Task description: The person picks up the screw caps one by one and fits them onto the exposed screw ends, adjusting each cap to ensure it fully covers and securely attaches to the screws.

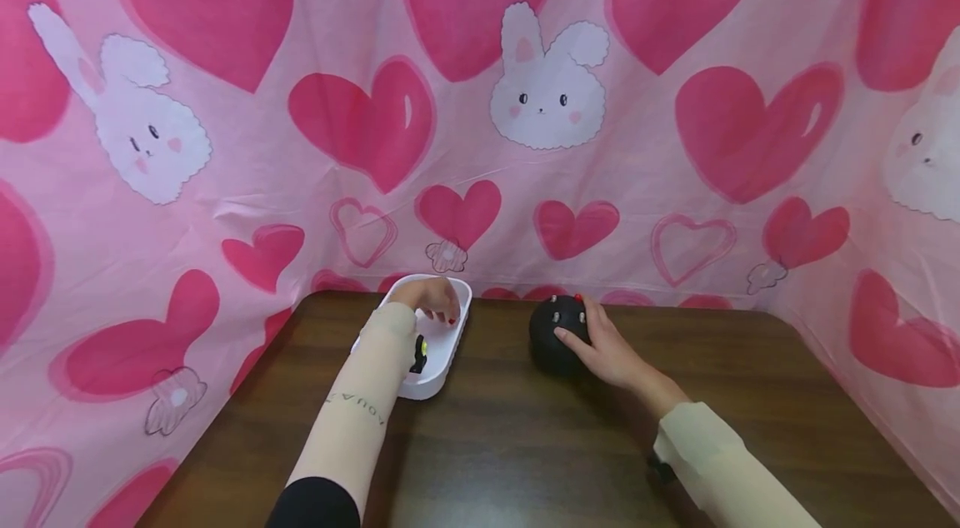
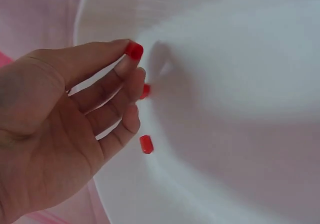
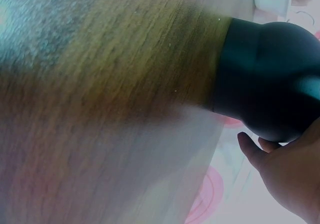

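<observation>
Over the white tray (image 1: pixel 442 382), my left hand (image 1: pixel 426 295) pinches a small red cap (image 2: pixel 134 50) between thumb and index fingertip; the other fingers are loosely bent. Two more red caps lie in the tray close to those fingers, one (image 2: pixel 145 91) partly hidden behind them and one (image 2: pixel 146 144) in full sight. My right hand (image 1: pixel 611 349) grips the side of a black, ball-shaped stand (image 1: pixel 553 345), thumb across its front and fingers round its far side. Several short silver studs (image 1: pixel 557 317) stick out of its top. Red shows at the stand's top (image 1: pixel 578 297) beside my fingers.
Both things stand on a brown wooden table (image 1: pixel 510 445), the tray left of the stand. A black piece with a yellow-green spot (image 1: pixel 420 353) shows by my left forearm at the tray. Pink cloth (image 1: pixel 465 153) with hearts and rabbits hangs behind the table.
</observation>
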Demonstrator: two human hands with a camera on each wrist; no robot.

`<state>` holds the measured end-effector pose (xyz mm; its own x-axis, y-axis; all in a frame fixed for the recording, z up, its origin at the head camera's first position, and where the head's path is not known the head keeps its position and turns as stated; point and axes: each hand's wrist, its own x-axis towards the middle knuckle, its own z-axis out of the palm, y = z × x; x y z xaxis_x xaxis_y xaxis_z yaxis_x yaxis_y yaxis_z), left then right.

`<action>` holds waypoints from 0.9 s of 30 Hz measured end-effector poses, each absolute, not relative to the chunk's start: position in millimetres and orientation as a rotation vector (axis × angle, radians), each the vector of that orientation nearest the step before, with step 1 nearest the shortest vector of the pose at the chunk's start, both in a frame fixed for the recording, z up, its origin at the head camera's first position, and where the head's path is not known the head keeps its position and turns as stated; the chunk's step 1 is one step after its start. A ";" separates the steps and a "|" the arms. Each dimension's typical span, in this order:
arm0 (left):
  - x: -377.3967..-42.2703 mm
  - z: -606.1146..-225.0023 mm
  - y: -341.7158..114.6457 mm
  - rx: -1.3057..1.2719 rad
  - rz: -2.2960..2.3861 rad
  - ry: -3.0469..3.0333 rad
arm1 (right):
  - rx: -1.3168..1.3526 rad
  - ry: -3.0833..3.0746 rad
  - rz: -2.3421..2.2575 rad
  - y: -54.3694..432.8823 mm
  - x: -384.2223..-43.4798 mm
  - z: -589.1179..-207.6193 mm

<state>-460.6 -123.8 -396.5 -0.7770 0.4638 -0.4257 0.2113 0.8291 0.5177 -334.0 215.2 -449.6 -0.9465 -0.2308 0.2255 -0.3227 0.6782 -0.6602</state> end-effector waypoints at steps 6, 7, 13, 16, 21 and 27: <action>-459.9 -388.9 -132.4 0.548 0.727 2.440 | 0.442 -2.789 1.119 215.6 -332.5 -445.3; -459.5 -388.1 -133.5 0.552 0.746 2.442 | 0.441 -2.792 1.119 215.7 -332.5 -445.2; -455.2 -384.6 -137.2 0.608 0.807 2.450 | 0.428 -2.816 1.121 215.9 -331.5 -445.2; -454.3 -385.0 -137.9 0.631 0.798 2.473 | 0.426 -2.820 1.125 216.7 -331.0 -445.9; -450.9 -381.1 -139.9 0.630 0.804 2.509 | 0.434 -2.812 1.140 216.6 -333.2 -446.3; -448.8 -376.4 -140.2 0.667 0.818 2.525 | 0.453 -2.808 1.135 216.8 -335.3 -445.6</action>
<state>-448.8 -140.2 -376.4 -0.8050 0.5493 -0.2240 0.3135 0.7145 0.6255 -335.3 216.8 -445.6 -0.9531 -0.2418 0.1820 -0.3004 0.6821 -0.6668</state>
